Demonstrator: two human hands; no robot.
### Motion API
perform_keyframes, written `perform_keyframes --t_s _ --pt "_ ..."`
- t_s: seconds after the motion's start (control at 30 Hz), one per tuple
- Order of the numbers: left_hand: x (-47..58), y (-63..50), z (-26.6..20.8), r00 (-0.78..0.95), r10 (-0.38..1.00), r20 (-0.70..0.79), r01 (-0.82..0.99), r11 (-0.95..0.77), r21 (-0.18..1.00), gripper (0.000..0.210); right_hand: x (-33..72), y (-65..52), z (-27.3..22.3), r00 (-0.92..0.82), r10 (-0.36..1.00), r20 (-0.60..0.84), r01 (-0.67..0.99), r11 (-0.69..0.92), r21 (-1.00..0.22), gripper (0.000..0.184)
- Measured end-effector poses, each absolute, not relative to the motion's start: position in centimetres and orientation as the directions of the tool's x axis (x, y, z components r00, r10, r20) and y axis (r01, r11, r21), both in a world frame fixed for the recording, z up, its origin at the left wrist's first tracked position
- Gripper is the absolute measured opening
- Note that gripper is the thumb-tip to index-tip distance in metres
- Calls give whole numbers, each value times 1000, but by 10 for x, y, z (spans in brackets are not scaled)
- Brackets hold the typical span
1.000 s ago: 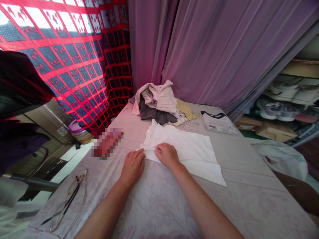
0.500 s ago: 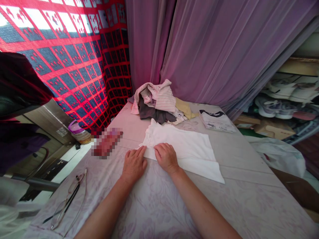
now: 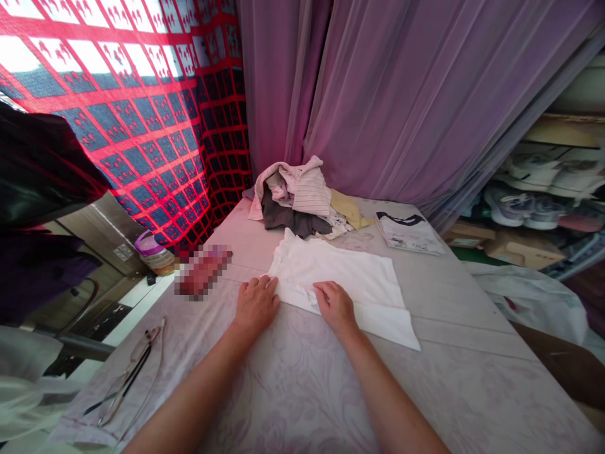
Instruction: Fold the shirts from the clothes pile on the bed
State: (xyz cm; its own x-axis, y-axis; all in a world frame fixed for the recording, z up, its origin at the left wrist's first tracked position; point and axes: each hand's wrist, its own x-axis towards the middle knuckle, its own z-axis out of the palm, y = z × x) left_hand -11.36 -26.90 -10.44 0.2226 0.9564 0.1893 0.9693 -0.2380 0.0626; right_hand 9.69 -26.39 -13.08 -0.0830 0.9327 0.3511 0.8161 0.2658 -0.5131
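Left hand (image 3: 256, 304) flat at edge of white garment (image 3: 352, 271), right hand (image 3: 337, 307) curled, hold unclear, farther apart than before

White garment (image 3: 352, 271) partly hidden beneath the right hand (image 3: 335, 307), red object (image 3: 203, 274) pixelated beyond recognition

Garment (image 3: 350, 274) on the sheet (image 3: 463, 378), pile (image 3: 300, 211) just behind it.
Left hand (image 3: 256, 304) at the garment's left end, right hand (image 3: 336, 308) at its near edge; folded shirt (image 3: 410, 234) behind and right of it, blurred item (image 3: 203, 272) to its left, eyeglasses (image 3: 135, 372) nearer and left of it; curtain (image 3: 406, 101) behind; shoes (image 3: 524, 207) well right, above boxes (image 3: 515, 244).
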Motion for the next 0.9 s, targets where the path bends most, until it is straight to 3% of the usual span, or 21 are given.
perform_keyframes --t_s 0.2,0.43,0.63,0.8,0.9 --pt "-110 -282 -94 278 939 202 943 -306 128 30 118 -283 -124 -152 884 442 832 356 -426 18" --pt "-74 -282 -91 538 838 91 812 -545 210 24 124 -281 -119 -243 923 299 866 345 -361 19" --pt "-69 -279 -101 512 848 135 792 -527 307 33 133 -278 -126 -196 935 296 869 305 -390 17" --pt "-68 -280 -104 485 866 124 822 -500 273 40 136 -282 -126 -112 898 425 832 319 -455 22" --pt "-65 -277 -102 476 874 99 838 -485 252 44 139 -285 -122 -65 912 405 854 260 -450 22"
